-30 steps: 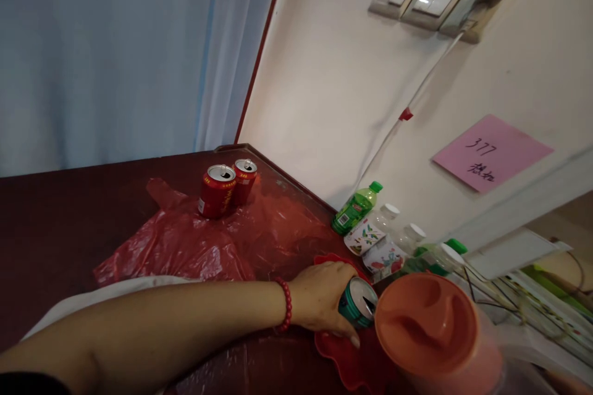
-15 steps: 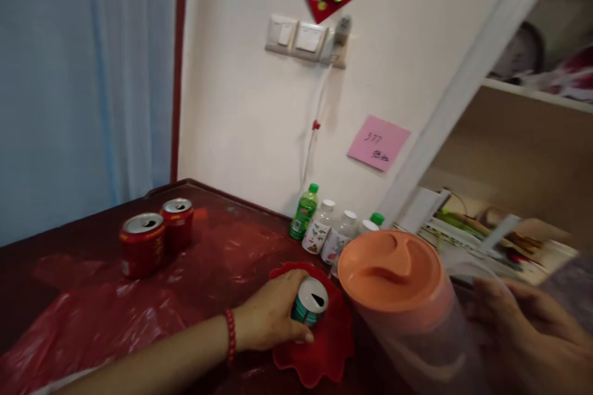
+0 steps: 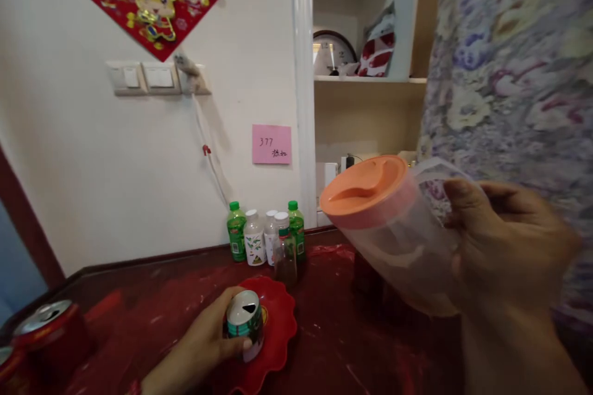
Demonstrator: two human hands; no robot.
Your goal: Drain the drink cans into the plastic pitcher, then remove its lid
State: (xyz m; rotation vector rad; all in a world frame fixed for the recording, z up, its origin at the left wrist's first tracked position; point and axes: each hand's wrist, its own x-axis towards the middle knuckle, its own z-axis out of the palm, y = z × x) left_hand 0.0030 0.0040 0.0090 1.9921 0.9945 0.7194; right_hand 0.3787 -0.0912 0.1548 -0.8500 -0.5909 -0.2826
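Observation:
My left hand [image 3: 210, 333] is closed round a green and white drinks can [image 3: 245, 324] with an opened top. The can stands upright over a red scalloped plate [image 3: 283, 330]. On the right, my right hand [image 3: 509, 247] grips the handle of a translucent plastic pitcher [image 3: 403, 247]. Its orange lid [image 3: 365, 188] leans left, toward the can, with a gap between them. No liquid shows leaving the pitcher. Whether the can rests on the plate or is slightly lifted, I cannot tell.
Several bottles [image 3: 254, 241] stand behind the plate by the wall. Red cans [image 3: 53, 333] sit at the table's left. A floral curtain [image 3: 509, 105] hangs at right. Shelves [image 3: 365, 79] and a pink note [image 3: 271, 144] are behind the dark red table [image 3: 333, 321].
The view has turned right. The pitcher has gone from nearly upright to tilted left, still in my right hand. My left hand keeps hold of the can over the plate.

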